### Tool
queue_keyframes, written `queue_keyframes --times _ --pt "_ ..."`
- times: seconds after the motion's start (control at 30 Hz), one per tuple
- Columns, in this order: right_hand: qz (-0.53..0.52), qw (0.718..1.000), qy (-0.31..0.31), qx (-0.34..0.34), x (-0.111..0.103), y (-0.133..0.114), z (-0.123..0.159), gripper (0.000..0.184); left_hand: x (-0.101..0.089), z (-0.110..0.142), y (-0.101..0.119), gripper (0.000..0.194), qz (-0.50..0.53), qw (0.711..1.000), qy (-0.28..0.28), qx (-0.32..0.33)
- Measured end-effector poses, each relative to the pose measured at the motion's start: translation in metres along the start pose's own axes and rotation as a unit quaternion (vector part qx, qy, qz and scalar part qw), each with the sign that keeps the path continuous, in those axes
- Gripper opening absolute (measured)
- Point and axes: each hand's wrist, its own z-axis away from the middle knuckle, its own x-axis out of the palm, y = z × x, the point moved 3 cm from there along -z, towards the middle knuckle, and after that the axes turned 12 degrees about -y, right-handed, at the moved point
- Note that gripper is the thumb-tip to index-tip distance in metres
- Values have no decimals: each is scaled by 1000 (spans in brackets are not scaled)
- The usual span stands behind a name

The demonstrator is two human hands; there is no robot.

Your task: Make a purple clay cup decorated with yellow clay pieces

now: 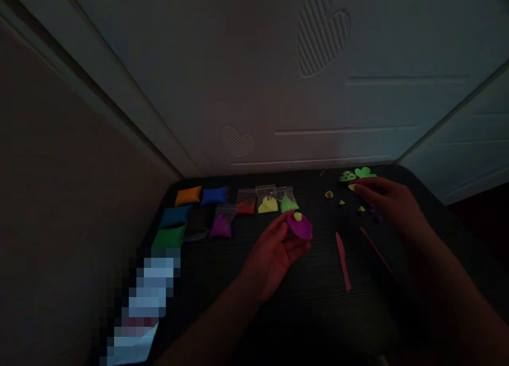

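Observation:
My left hand (pixel 274 257) is closed around a purple clay disc (pixel 303 228), held above the table with its face tilted up. A small yellow clay ball (pixel 298 216) sits near the disc's upper edge. At the right, my right hand (pixel 387 199) has its fingertips pinched at a flat yellow clay piece (pixel 352 187). Just behind those fingers are a green clay piece with dark dots (pixel 348 176) and a bright green lobed clay piece (pixel 363 172). Small mushroom-like clay pieces (pixel 361 210) and several purple clay bits (pixel 373 209) lie near my right hand, partly in shadow.
A pink clay knife (pixel 342 262) and a thin pink stick tool (pixel 377 253) lie on the dark table (pixel 246 276). Bags of coloured clay (pixel 267 201) line the back and left, including orange (pixel 189 196) and green (pixel 170 236). A white panelled surface (pixel 254 90) rises behind.

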Motion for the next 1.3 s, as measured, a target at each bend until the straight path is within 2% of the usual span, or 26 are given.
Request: queue_keyframes --times 0.07,0.17,0.3,0.4,0.53,0.67,0.8,1.13,1.3 --pt "-153 985 5 -75 -11 -28 9 23 17 -3 13 28 -6 1000 -6 18" --pt "-285 946 -17 -153 -21 -70 23 17 46 -8 32 26 -5 997 -35 65" --pt "-370 898 -18 -237 -27 -113 39 16 77 -15 43 24 15 989 -87 115" --pt "-384 891 3 -243 -28 -125 45 16 88 -16 42 20 27 986 -116 116" --pt "-363 901 19 -237 -28 -128 47 16 91 -15 39 21 26 988 -121 96" --pt "-337 905 -7 -260 -24 -132 46 19 89 -14 42 22 17 992 -77 100" --pt "-322 912 -10 -254 -18 -134 43 20 86 -14 47 24 5 992 -43 119" --pt "-258 934 2 -248 -17 -141 42 16 84 -15 50 27 2 990 -58 131" --pt "-254 934 -4 -252 -17 -143 43 19 81 -18 49 25 -8 990 -63 130"
